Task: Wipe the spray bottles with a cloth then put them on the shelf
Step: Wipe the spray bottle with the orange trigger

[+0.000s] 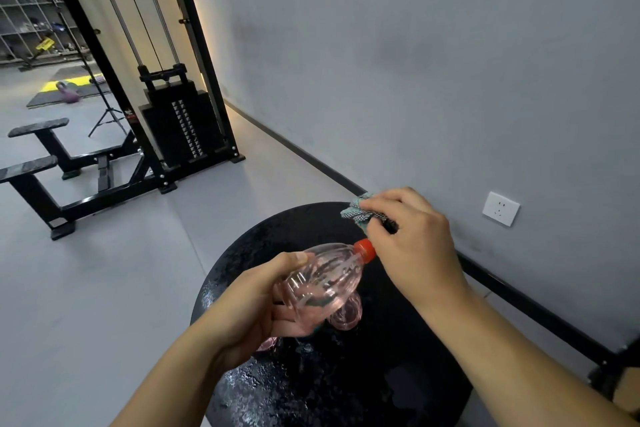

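My left hand (256, 298) grips the body of a clear pink spray bottle (325, 281), tilted with its red collar (365, 250) pointing up and right. My right hand (412, 243) holds a teal and grey cloth (360, 213) bunched over the bottle's spray head, which is hidden under cloth and fingers. Both hands are above a round black table (311, 385). A second pink bottle (346, 314) lies on the table just under the held one, mostly hidden.
A grey wall (415, 62) with a white socket (501, 209) runs along the right, with a black bar (536, 308) along its base. A black cable weight machine (180, 121) and a bench frame (55, 163) stand to the left on grey floor.
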`<state>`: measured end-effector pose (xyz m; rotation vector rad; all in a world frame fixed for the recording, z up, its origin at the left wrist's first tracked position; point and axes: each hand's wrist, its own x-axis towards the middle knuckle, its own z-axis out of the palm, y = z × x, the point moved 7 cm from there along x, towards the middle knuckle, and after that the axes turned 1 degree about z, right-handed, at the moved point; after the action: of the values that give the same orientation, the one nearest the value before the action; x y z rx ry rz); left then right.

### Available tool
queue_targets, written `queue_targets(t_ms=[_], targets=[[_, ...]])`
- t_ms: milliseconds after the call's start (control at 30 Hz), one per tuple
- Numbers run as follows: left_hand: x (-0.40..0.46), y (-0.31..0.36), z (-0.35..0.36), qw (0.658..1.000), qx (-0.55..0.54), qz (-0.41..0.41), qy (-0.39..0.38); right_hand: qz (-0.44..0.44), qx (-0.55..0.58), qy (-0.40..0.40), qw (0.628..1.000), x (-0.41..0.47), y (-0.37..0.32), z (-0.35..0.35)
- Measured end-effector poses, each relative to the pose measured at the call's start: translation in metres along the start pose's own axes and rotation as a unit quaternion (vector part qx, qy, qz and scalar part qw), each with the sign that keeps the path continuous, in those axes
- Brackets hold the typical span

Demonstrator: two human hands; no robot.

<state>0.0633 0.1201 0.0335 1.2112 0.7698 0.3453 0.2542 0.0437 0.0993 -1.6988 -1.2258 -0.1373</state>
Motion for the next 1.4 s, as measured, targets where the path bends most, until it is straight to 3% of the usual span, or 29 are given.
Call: queue_targets(t_ms=[200, 600, 833, 1067, 1300, 1400], targets=[[0.000, -0.002, -0.004, 1.000, -0.001, -0.009, 0.007, 0.017, 0.027, 0.081, 0.996, 0.005, 0.006, -0.023], [0.002, 0.002, -0.021, 0.991, -0.105, 0.053, 0.059, 0.043, 0.005, -0.060, 0.997, -0.002, 0.011, 0.013], [0.003, 0.003, -0.014, 0.995, -0.078, 0.059, 0.028, 0.046, 0.007, -0.026, 0.999, 0.000, 0.015, 0.001], [0.013, 0.007, -0.017, 0.985, -0.133, 0.110, 0.024, 0.042, 0.006, 0.012, 0.999, -0.001, 0.023, -0.016], [0.025, 0.005, -0.011, 0.986, -0.064, 0.132, 0.082, 0.065, 0.009, 0.002, 0.998, -0.008, 0.037, -0.030], [0.026, 0.001, 0.001, 0.980, 0.044, 0.152, 0.123, 0.083, 0.005, -0.006, 0.997, -0.014, 0.047, -0.040]])
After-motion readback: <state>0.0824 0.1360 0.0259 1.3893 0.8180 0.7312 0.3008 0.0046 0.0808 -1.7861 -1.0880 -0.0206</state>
